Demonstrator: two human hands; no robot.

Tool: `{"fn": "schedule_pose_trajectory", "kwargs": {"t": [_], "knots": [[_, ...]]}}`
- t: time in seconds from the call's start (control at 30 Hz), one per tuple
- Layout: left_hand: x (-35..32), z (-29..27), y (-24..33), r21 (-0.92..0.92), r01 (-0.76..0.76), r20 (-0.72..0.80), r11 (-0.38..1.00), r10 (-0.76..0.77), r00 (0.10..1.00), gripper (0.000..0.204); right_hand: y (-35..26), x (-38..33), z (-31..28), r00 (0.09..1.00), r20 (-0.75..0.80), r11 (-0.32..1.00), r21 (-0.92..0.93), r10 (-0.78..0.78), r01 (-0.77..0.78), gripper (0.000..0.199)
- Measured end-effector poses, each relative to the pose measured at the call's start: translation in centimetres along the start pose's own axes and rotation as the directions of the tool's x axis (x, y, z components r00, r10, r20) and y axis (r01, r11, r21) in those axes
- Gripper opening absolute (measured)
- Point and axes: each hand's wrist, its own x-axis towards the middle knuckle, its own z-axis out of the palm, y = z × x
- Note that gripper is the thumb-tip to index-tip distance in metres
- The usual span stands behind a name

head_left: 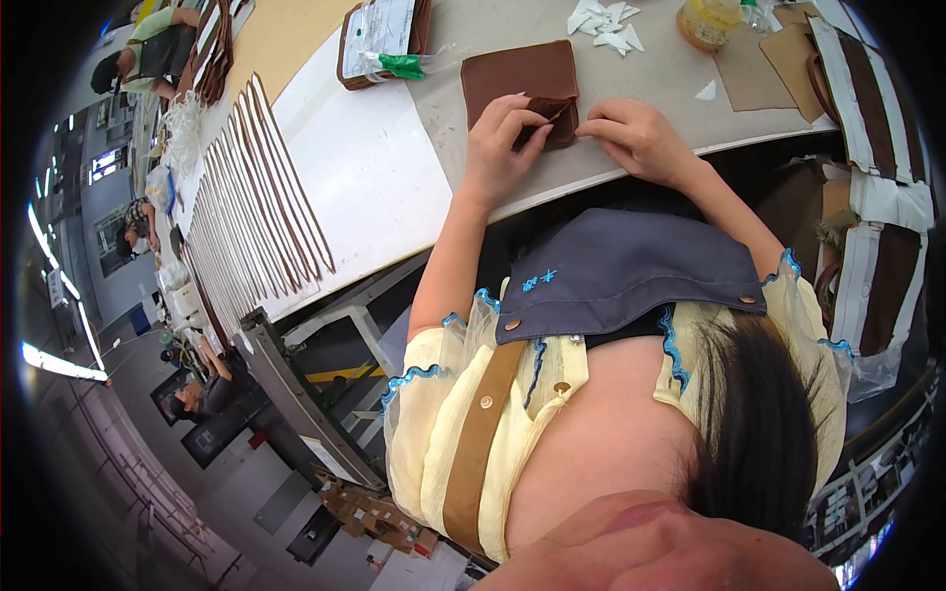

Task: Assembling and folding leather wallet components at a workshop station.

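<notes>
A stack of square brown leather pieces (519,71) lies near the table's front edge. My left hand (501,148) rests on its near left part, thumb and fingers pinching a corner of the top piece and curling it upward. Just right of the stack is my right hand (636,140), its fingers closed in a pinch close to the lifted corner. Whatever those fingertips hold, if anything, is too small to make out.
Long thin brown strips (258,192) lie in a row at left. Behind sits a wrapped brown bundle (379,39) with green tape. White scraps (603,22), a jar (708,22) and brown sheets (754,74) are at back right. Wrapped brown-and-white pieces (877,197) stand far right.
</notes>
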Motion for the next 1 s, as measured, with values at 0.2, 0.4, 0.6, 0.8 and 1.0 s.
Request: {"fn": "schedule_pose_trajectory", "kwargs": {"t": [0.2, 0.4, 0.6, 0.8, 1.0], "knots": [[0.14, 0.27, 0.07, -0.056, 0.039, -0.069, 0.998, -0.043, 0.997, 0.024, 0.11, -0.05, 0.02, 0.998, 0.061, 1.0, -0.01, -0.004, 0.004, 0.024], [-0.03, 0.1, -0.27, 0.067, -0.04, -0.016, 0.997, 0.041, 0.999, 0.026, -0.16, 0.05, 0.15, 1.0, 0.029, 1.0, -0.025, 0.0, 0.0, 0.021], [-0.15, 0.35, -0.75, 0.015, -0.031, -0.05, 0.999, 0.032, 0.998, 0.023, -0.45, 0.17, 0.06, 0.999, 0.043, 0.997, -0.071, -0.032, 0.035, 0.026], [-0.54, 0.47, -0.83, -0.009, 0.003, -0.073, 1.0, -0.003, 0.997, 0.022, -0.42, 0.13, 0.15, 0.994, 0.064, 0.984, -0.146, -0.093, 0.101, 0.029], [-0.56, 0.4, -0.82, -0.013, -0.005, -0.069, 1.0, 0.004, 0.998, 0.025, -0.17, 0.08, 0.22, 0.988, 0.092, 0.971, -0.193, -0.126, 0.142, 0.036]]}}
